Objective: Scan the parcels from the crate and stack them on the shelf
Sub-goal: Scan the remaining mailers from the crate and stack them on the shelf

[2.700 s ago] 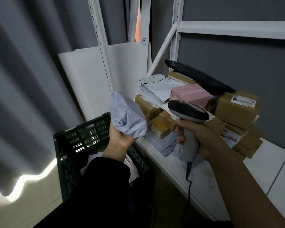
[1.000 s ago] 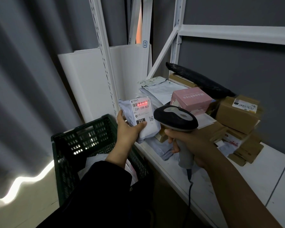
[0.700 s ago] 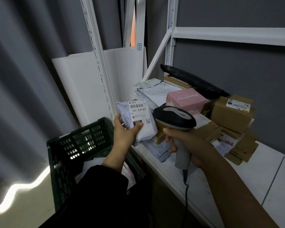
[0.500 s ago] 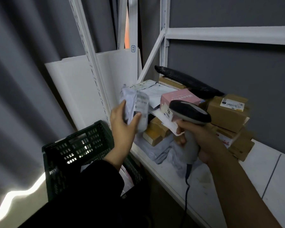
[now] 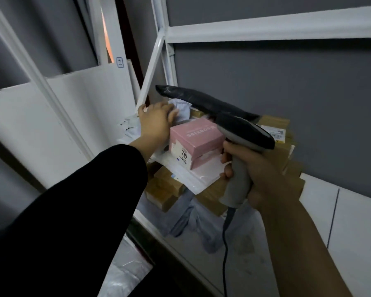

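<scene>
Grey parcel (image 5: 181, 109): atop the pile on shelf (image 5: 356, 224), rear left, partly under long black parcel (image 5: 201, 101). Left hand (image 5: 156, 123): fingers together, curled over it. Pink box (image 5: 196, 138): just beside. Right hand (image 5: 259, 176): wrapped round scanner (image 5: 242, 136), masking cardboard boxes (image 5: 165, 186).

The person's left hand (image 5: 156, 122), on a black-sleeved arm, reaches to the back of the white shelf (image 5: 351, 215) and holds a crumpled grey poly mailer (image 5: 181, 108) on top of the parcel pile, just under a long black-wrapped parcel (image 5: 201, 101) that lies across the pile. The fingers are blurred. Just beside the wrist sits a pink box (image 5: 196, 138) on a white plastic bag (image 5: 191, 175), with brown cardboard boxes (image 5: 165, 189) and more grey mailers (image 5: 191, 221) beneath. The right hand (image 5: 263, 174) grips a corded barcode scanner (image 5: 244, 131) in front of the pile.
</scene>
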